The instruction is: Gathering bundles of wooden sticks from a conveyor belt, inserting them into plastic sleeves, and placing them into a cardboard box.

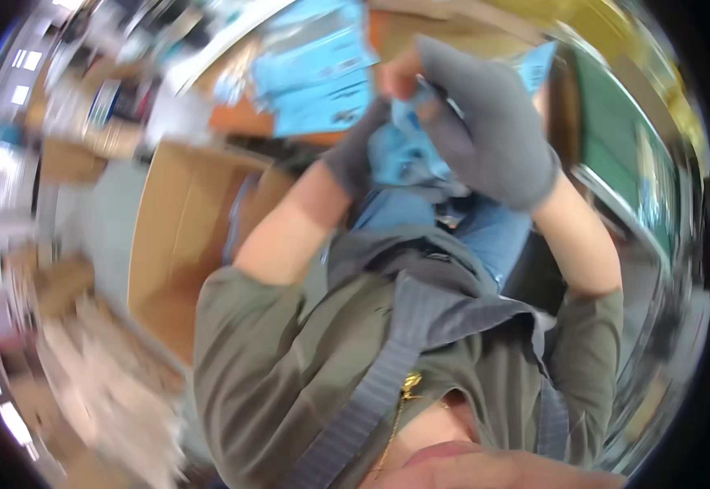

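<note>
Blue packet (404, 151): soft, crumpled light-blue plastic, held up in front of your chest between both hands; blurred, detail unclear.
Right hand (489, 134): your grey-gloved hand is curled over the packet's top, pinching it.
Left hand (363, 147): grey-gloved, closed on the packet's left side.
Behind: more blue packets (314, 77) stacked on the tabletop (237, 118); an open cardboard box (184, 236) at your left.

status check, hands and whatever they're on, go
Left hand and right hand, both in grey gloves, shut on light blue packet. More blue packets beyond. Picture blurred.

A blurred orange-brown tabletop (237, 118) carrying a spread of light blue flat packets (318, 69), overlapping one another.
</note>
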